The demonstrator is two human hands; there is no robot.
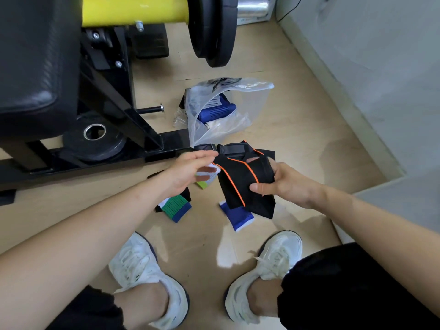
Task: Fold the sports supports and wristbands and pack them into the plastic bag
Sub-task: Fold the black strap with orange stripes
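My right hand (283,184) grips a black sports support with orange piping (240,177), held above the floor. My left hand (190,170) pinches its upper left corner with thumb and fingertips. On the floor beneath lie a green, white and blue wristband (175,207), a blue and white wristband (235,216) and a white and lime item (206,179), partly hidden by my left hand. The clear plastic bag (240,108) lies open just beyond, with a blue support (215,113) inside it.
A black weight bench frame (107,148) with a yellow bar (133,10) and weight plates (214,29) fills the left and top. A grey wall base (357,115) runs along the right. My white shoes (142,272) stand on the wooden floor close below.
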